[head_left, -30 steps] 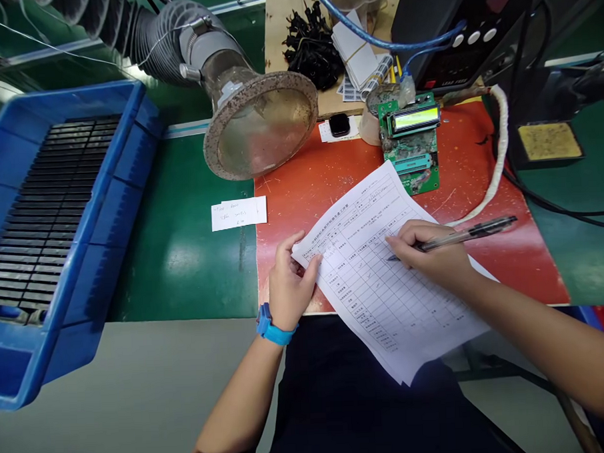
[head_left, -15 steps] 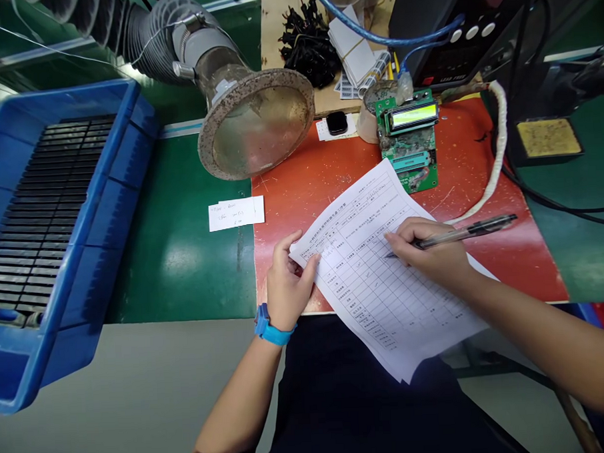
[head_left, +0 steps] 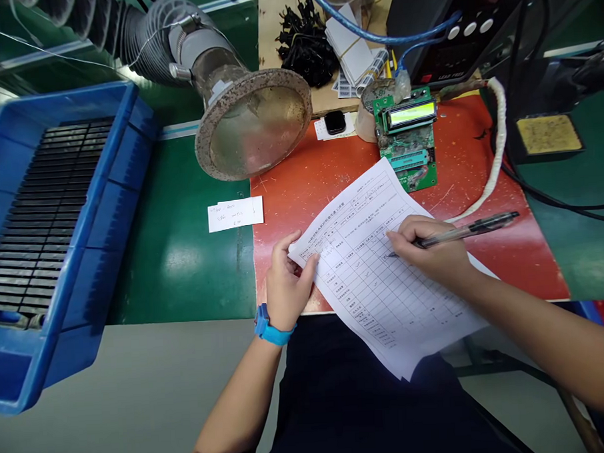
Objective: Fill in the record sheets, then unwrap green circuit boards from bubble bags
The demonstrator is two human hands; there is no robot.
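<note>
Barely shifted, the right hand (head_left: 430,244) pinches a pen (head_left: 469,230) on the paper form (head_left: 375,297), left hand (head_left: 287,287) fingers spread, pinning its corner.

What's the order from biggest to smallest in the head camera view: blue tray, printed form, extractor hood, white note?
Largest first: blue tray; then printed form and extractor hood, unsure which, since nearness to the camera may mislead; then white note.

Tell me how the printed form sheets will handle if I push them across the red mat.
The printed form sheets will probably be floppy: their lower end overhangs the bench edge unsupported. They look light, and would likely slide easily on the glossy red mat if the left hand were not pressing on their corner.
</note>
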